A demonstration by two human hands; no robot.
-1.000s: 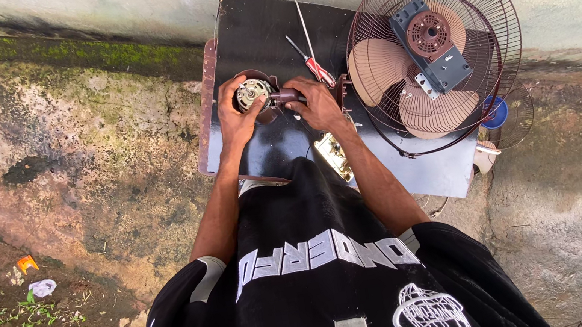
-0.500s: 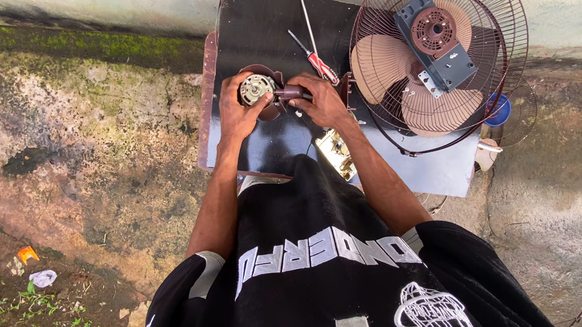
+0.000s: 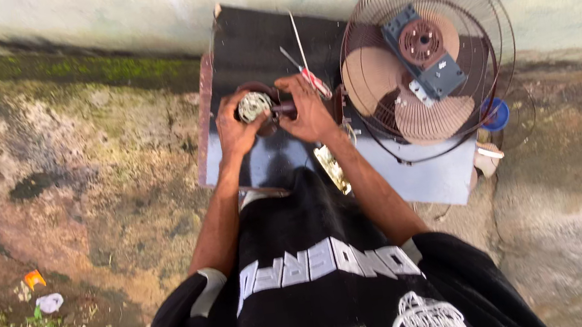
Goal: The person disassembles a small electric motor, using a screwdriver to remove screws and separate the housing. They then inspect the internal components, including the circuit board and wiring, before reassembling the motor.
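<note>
Little shift since 0.5 s ago: both hands remain over dark board (image 3: 243, 41), view drifted slightly. L hand (image 3: 235, 129) wrapped around round fan motor (image 3: 254, 105), held just above board. R hand (image 3: 310, 111) closed on dark shaft end beside it. Fan cage w/ blades (image 3: 428, 61) rests right; red-handled screwdriver (image 3: 307, 74) near. Step, by judgement: working motor free; next needs firm L grip, steady R turning.
</note>
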